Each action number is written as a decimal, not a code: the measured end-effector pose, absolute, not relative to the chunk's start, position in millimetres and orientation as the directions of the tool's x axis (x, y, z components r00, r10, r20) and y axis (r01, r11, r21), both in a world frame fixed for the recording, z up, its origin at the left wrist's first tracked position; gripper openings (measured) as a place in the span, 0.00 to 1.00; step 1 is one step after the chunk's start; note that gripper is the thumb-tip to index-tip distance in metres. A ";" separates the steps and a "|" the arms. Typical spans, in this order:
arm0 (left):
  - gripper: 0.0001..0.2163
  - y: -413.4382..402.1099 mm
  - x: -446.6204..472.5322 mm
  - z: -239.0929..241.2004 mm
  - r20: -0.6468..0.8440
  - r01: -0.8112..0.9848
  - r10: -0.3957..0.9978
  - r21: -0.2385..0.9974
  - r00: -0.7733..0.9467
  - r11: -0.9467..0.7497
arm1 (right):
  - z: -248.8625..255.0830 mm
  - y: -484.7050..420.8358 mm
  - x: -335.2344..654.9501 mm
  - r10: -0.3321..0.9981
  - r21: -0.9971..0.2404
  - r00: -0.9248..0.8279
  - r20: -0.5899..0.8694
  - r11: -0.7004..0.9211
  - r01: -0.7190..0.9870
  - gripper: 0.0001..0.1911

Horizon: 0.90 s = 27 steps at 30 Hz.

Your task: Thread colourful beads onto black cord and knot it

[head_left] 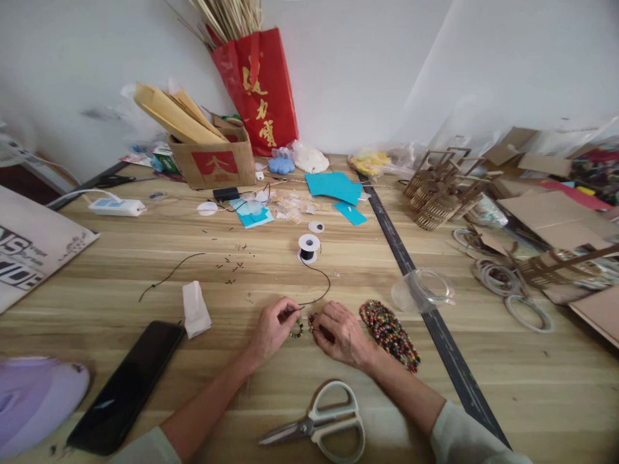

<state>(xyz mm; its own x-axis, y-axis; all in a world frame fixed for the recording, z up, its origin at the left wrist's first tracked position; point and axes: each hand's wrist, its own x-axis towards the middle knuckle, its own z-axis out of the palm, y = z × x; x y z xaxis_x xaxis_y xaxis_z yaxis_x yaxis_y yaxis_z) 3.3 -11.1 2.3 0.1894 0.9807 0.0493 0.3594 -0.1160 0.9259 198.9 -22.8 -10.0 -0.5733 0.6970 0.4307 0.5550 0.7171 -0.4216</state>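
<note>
My left hand (276,327) is closed in a pinch on the end of a thin black cord (329,281). The cord curves back to a white spool (308,243) standing just beyond my hands. Between my hands lies a short string of multicoloured beads (298,330). My right hand (341,332) has its fingers curled over the right part of these beads, its fingertips partly hidden. Right of that hand lies a heap of multicoloured bead strands (389,332). White-handled scissors (314,426) rest on the table in front of me, below my hands.
A black phone (128,386) and a folded white paper (196,309) lie at left, near a loose cord piece (169,278). Blue cards (333,187), a cardboard box (213,161) and a red bag (264,90) are at the back. Small woven baskets (435,193) and clear rings (432,287) are at right.
</note>
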 end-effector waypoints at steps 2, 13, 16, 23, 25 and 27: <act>0.04 -10.7 3.1 0.2 0.036 0.345 0.982 0.933 0.186 -0.100 | -10.7 -22.8 199.0 0.697 -0.416 -0.576 0.426 0.717 0.559 0.04; 0.05 -11.5 2.9 0.1 0.053 0.376 0.975 0.917 0.215 -0.132 | -0.8 -21.5 198.9 0.712 -0.522 -0.519 0.472 0.701 0.486 0.04; 0.05 -12.5 3.4 0.9 0.069 0.398 0.970 0.904 0.233 -0.160 | 1.2 -21.1 199.3 0.720 -0.574 -0.481 0.501 0.692 0.438 0.04; 0.04 -14.9 4.5 -2.7 0.212 0.481 0.930 0.809 0.299 -0.339 | -2.6 -19.9 200.9 0.747 -0.650 -0.450 0.490 0.657 0.383 0.05; 0.04 -15.6 4.9 -2.4 0.251 0.492 0.912 0.779 0.323 -0.389 | -2.8 -19.4 200.8 0.749 -0.665 -0.441 0.495 0.653 0.363 0.05; 0.04 -16.1 5.3 -1.4 0.279 0.495 0.897 0.758 0.343 -0.425 | -1.8 -19.1 200.6 0.744 -0.678 -0.443 0.500 0.654 0.334 0.05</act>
<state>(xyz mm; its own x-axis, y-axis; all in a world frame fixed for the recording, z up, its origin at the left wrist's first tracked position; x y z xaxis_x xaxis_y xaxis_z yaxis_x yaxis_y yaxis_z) 5.3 -16.1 -1.4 0.3433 0.8967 0.2794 0.4948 -0.4255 0.7577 200.6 -19.1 -1.8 -0.4426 0.7443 0.5001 0.3344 0.6545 -0.6781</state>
